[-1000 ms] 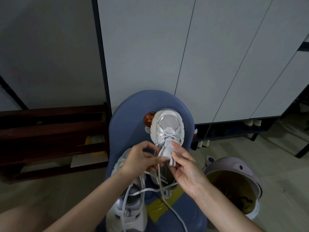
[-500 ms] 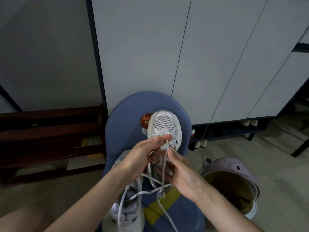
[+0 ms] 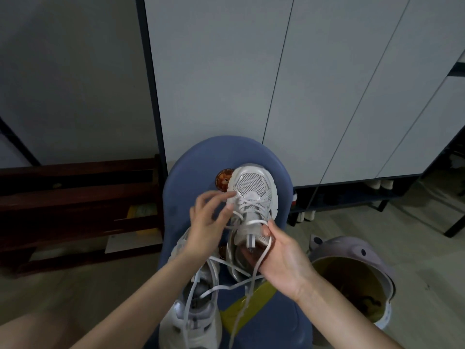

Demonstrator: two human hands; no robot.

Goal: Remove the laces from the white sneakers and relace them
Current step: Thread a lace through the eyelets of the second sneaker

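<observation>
A white sneaker (image 3: 253,190) stands toe-up on the blue stool (image 3: 183,172), laced through its lower eyelets. My right hand (image 3: 279,258) grips its heel and tongue area, with a loose white lace (image 3: 261,255) running over the thumb and down past the wrist. My left hand (image 3: 208,220) hovers at the shoe's left side, fingers spread and blurred, touching the lace near the eyelets. A second white sneaker (image 3: 193,313) lies lower left on the stool, its laces loose.
A lilac bin (image 3: 352,250) with rubbish stands on the floor to the right. Dark wooden shelving (image 3: 75,197) lies left. White cabinet doors (image 3: 302,84) rise behind the stool. A yellow tape strip (image 3: 241,308) crosses the stool seat.
My left hand has let the lace go and opened, moving up and left beside the eyelets. My right hand has slid to the shoe's right side, the lace draped over it.
</observation>
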